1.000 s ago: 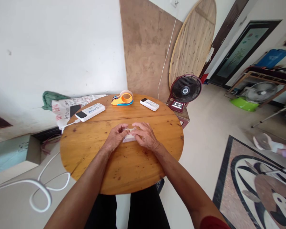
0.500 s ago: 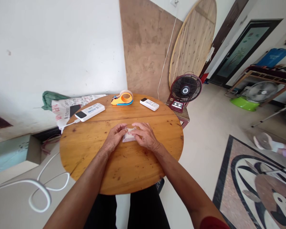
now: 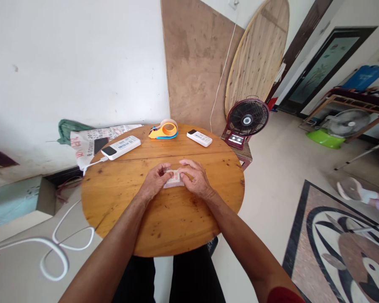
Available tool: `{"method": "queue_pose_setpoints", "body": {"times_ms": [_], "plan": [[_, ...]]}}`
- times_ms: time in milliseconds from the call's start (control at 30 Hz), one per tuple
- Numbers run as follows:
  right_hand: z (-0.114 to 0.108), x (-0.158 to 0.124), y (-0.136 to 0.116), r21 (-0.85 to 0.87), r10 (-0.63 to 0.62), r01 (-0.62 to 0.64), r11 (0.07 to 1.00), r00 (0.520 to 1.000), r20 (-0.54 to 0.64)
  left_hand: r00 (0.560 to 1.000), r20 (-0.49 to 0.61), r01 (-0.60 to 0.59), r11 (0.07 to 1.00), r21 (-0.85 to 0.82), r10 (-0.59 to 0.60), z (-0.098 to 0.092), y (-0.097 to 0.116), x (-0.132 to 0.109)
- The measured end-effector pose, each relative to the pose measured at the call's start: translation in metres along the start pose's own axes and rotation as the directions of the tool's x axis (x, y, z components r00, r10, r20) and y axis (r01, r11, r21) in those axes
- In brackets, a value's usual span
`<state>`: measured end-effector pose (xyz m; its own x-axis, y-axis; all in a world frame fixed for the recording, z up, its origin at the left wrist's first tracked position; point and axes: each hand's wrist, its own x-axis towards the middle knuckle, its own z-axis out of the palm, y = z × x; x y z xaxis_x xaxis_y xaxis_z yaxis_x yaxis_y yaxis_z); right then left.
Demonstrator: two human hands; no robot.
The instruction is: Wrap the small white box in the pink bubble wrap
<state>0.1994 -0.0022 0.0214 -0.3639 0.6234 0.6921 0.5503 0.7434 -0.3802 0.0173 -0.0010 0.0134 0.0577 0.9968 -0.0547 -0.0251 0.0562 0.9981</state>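
A small flat pale packet (image 3: 173,179) with faint pinkish print lies in the middle of a round wooden table (image 3: 120,198). My left hand (image 3: 154,182) pinches its left end with curled fingers. My right hand (image 3: 195,177) covers its right end, fingers pressed down on the top edge. Much of the packet is hidden under my fingers.
At the table's far side lie a long white remote (image 3: 121,147) with a white cable, an orange and blue tape dispenser (image 3: 164,129) and a smaller white remote (image 3: 199,138). A dark red fan (image 3: 246,119) stands beyond the table on the right. A printed sack (image 3: 88,141) leans at the left.
My hands and the packet stay in the same spot on the table; my fingers have shifted slightly on it. The camera has moved a little.
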Motion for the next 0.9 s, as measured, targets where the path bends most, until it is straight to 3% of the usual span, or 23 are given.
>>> {"method": "queue_pose_setpoints", "body": {"times_ms": [100,400,533,900], "plan": [[0.0,0.0,0.001,0.001,0.004,-0.004,1.0,1.0,-0.01,1.0,-0.002,0.009,1.0,0.004,-0.009,0.0,0.001,-0.001],[-0.001,0.0,-0.007,-0.104,-0.031,0.052,0.993,0.982,0.189,0.999,0.018,-0.026,1.0,-0.016,0.026,-0.001,-0.001,0.001],[-0.001,0.001,-0.009,-0.114,-0.043,0.07,0.991,0.974,0.223,0.998,0.027,-0.049,0.999,-0.012,0.05,-0.001,-0.002,0.001],[0.005,-0.002,0.001,0.016,0.066,-0.066,0.998,0.998,0.002,0.998,-0.003,-0.058,0.998,0.021,0.058,0.0,-0.003,-0.001]]}}
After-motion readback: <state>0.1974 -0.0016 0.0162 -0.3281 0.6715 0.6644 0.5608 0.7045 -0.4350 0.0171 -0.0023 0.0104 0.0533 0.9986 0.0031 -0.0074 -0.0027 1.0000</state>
